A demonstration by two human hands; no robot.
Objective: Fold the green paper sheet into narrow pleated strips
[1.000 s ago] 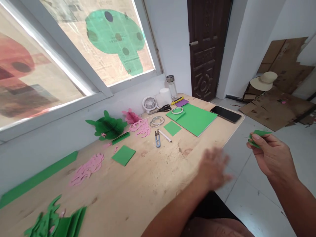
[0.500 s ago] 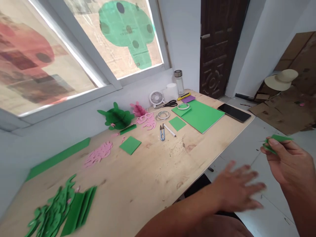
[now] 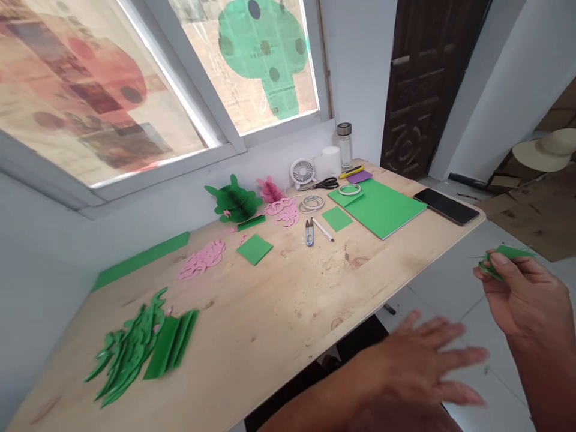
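Observation:
At the right side, off the table's edge, my right hand (image 3: 528,288) pinches a piece of green paper (image 3: 515,251) between thumb and fingers; its lower part is hidden by the fingers. Lower down, my left hand (image 3: 425,360) is open with its fingers spread, holding nothing and slightly blurred. It is apart from the right hand, over the gap beside the table. On the wooden table (image 3: 270,294) lie a green paper square (image 3: 254,249), blue thread snips (image 3: 309,233) and a white pen (image 3: 323,230). A second green square (image 3: 337,219) lies behind the pen.
Green paper offcuts (image 3: 130,351) lie beside folded green paper (image 3: 171,344). Pink offcuts (image 3: 202,259), a green paper shape (image 3: 236,201), a fan (image 3: 303,173), black scissors (image 3: 326,183), tape rolls (image 3: 311,204), green sheets (image 3: 387,210), a phone (image 3: 446,206) and a bottle (image 3: 345,147) stand or lie farther back.
The view has turned left, so the table and its things appear farther right. My left hand has sunk slightly, fingers still spread. My right hand keeps hold of the green paper.

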